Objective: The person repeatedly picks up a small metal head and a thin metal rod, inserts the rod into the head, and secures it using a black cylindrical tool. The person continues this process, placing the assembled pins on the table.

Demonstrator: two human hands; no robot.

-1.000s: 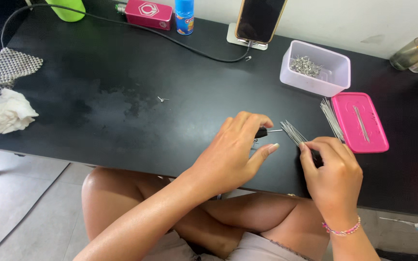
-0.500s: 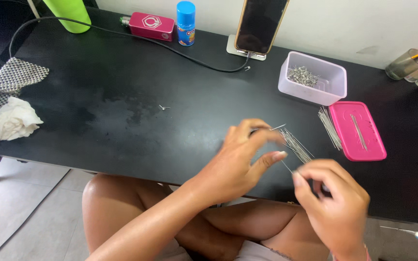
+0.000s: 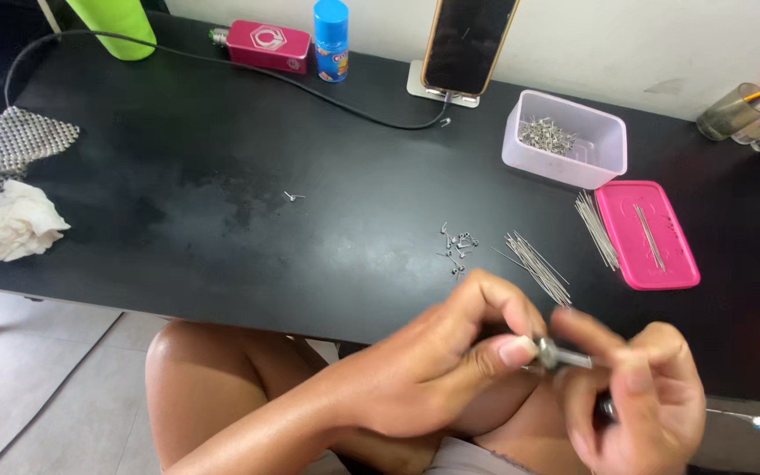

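My left hand [image 3: 450,365] and my right hand [image 3: 639,400] meet at the near edge of the black table [image 3: 222,237], above my lap. Between their fingertips they pinch a small silver metal piece [image 3: 563,356]; the left thumb and forefinger grip one end, the right fingers the other. A dark part shows under my right fingers, too blurred to name. Just beyond the hands a loose bundle of thin metal pins [image 3: 537,264] lies on the table. A scatter of tiny metal bits [image 3: 459,244] lies left of the pins.
A clear box of small metal parts [image 3: 565,141] stands at the back right, a pink lid [image 3: 648,236] and a second pin bundle [image 3: 596,230] before it. Along the back: propped phone [image 3: 470,44], blue can [image 3: 332,40], pink box [image 3: 267,44], black cable [image 3: 222,63]. White tissue [image 3: 10,229] lies left.
The pin bundle that my right hand held now lies on the table. Both hands have drawn back to the near edge and now pinch a small metal piece.
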